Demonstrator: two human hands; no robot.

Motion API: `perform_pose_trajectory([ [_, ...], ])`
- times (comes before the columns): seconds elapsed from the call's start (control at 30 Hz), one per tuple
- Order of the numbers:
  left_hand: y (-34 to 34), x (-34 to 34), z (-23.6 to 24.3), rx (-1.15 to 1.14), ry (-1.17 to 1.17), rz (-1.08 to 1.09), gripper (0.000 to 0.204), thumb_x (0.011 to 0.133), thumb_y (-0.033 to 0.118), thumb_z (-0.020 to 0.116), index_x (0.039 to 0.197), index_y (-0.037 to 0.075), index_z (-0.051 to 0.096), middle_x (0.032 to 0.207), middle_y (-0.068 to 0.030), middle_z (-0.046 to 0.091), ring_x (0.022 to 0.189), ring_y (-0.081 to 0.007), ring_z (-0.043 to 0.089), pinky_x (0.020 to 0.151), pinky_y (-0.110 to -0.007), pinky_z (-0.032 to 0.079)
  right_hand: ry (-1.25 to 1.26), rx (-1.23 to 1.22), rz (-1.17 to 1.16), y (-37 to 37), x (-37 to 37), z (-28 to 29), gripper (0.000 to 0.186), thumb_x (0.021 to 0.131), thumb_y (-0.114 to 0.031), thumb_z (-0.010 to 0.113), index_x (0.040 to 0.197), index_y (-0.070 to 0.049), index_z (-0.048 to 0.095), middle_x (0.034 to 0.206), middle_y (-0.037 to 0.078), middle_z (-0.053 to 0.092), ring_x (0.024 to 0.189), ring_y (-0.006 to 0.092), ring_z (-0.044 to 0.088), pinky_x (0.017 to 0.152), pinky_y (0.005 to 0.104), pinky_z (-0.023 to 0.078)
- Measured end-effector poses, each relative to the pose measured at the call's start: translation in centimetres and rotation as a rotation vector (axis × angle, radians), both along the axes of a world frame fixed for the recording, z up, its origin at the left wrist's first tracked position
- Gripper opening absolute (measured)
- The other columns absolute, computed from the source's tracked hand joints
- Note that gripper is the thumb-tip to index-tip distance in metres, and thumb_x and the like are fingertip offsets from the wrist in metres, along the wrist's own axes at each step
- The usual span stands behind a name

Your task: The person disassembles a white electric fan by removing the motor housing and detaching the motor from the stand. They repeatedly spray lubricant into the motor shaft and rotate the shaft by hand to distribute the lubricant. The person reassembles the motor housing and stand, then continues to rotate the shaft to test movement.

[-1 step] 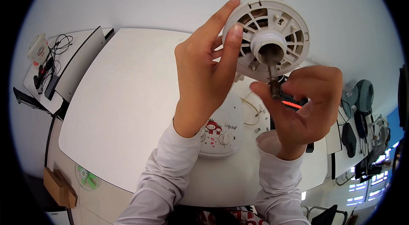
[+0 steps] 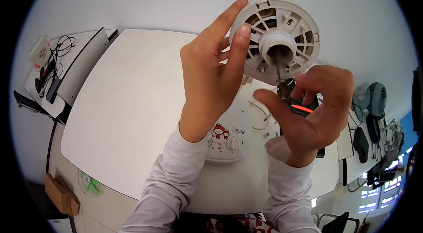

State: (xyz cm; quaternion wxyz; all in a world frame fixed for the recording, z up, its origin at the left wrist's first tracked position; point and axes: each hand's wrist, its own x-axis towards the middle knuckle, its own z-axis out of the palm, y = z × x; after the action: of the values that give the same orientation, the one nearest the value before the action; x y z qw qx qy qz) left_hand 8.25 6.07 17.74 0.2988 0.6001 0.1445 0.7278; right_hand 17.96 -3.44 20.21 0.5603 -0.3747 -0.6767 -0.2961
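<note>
My left hand (image 2: 216, 67) grips a white round fan motor housing (image 2: 304, 59) by its left rim, fingers behind and thumb on the front. The housing is held up above the table, its slotted face and central collar toward me. A thin metal shaft (image 2: 279, 74) with a dark brown, thicker end (image 2: 284, 92) sticks down out of the collar. My right hand (image 2: 319, 105) is around that end, thumb to its left and bent fingers to its right, apart from each other with gaps beside the shaft. Below lies a white fan base (image 2: 229, 145) with knobs and red cartoon figures.
The white table (image 2: 128, 100) carries a pale wire loop (image 2: 266, 120) and small metal parts (image 2: 266, 135) right of the base. A dark tray, partly behind my right hand, holds an orange-red item (image 2: 302, 108). Cables (image 2: 53, 63) lie at the far left; a grey-green fan (image 2: 376, 98) stands at right.
My right thumb and fingers have spread wider, away from the shaft's brown end. The left hand and the housing stay nearly still.
</note>
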Motion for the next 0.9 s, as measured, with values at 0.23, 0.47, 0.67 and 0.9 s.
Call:
perform_pose_trajectory([
  [0.23, -0.3, -0.1, 0.3, -0.001, -0.018, -0.029, 0.031, 0.089, 0.017, 0.053, 0.118, 0.005, 0.057, 0.088, -0.016, 0.066, 0.075, -0.0189, 0.066, 0.063, -0.03, 0.056, -0.231, 0.049, -0.117, -0.7, 0.7, 0.0, 0.044, 0.05, -0.008, 0.083, 0.091, -0.007, 0.069, 0.079, 0.003, 0.05, 0.057, 0.012, 0.046, 0.049, 0.0235, 0.036],
  [0.47, -0.1, 0.0, 0.2, -0.001, -0.021, -0.04, 0.031, 0.089, 0.017, 0.053, 0.117, 0.004, 0.057, 0.091, -0.0163, 0.066, 0.077, -0.0205, 0.066, 0.065, -0.031, 0.056, -0.132, 0.078, -0.075, 0.2, 0.4, 0.2, 0.057, 0.043, -0.017, 0.087, 0.096, -0.004, 0.067, 0.077, 0.003, 0.049, 0.055, 0.0116, 0.043, 0.047, 0.0233, 0.031],
  [0.67, -0.2, 0.0, 0.2, 0.003, -0.014, -0.041, 0.031, 0.089, 0.016, 0.053, 0.117, 0.004, 0.056, 0.091, -0.0148, 0.066, 0.078, -0.0209, 0.066, 0.064, -0.031, 0.056, -0.22, -0.055, -0.112, -1.4, 0.4, -0.1, 0.041, 0.052, 0.001, 0.072, 0.093, -0.004, 0.069, 0.077, 0.002, 0.05, 0.059, 0.0129, 0.045, 0.051, 0.0233, 0.033],
  [0.9, -0.3, -0.2, 0.2, -0.005, -0.002, -0.022, 0.03, 0.089, 0.016, 0.053, 0.117, 0.004, 0.057, 0.09, -0.0148, 0.066, 0.074, -0.0179, 0.065, 0.06, -0.029, 0.056, -0.104, 0.12, -0.048, -0.4, -0.2, -0.4, 0.034, 0.05, 0.003, 0.081, 0.081, -0.002, 0.067, 0.08, 0.005, 0.052, 0.058, 0.0125, 0.048, 0.049, 0.0239, 0.035],
])
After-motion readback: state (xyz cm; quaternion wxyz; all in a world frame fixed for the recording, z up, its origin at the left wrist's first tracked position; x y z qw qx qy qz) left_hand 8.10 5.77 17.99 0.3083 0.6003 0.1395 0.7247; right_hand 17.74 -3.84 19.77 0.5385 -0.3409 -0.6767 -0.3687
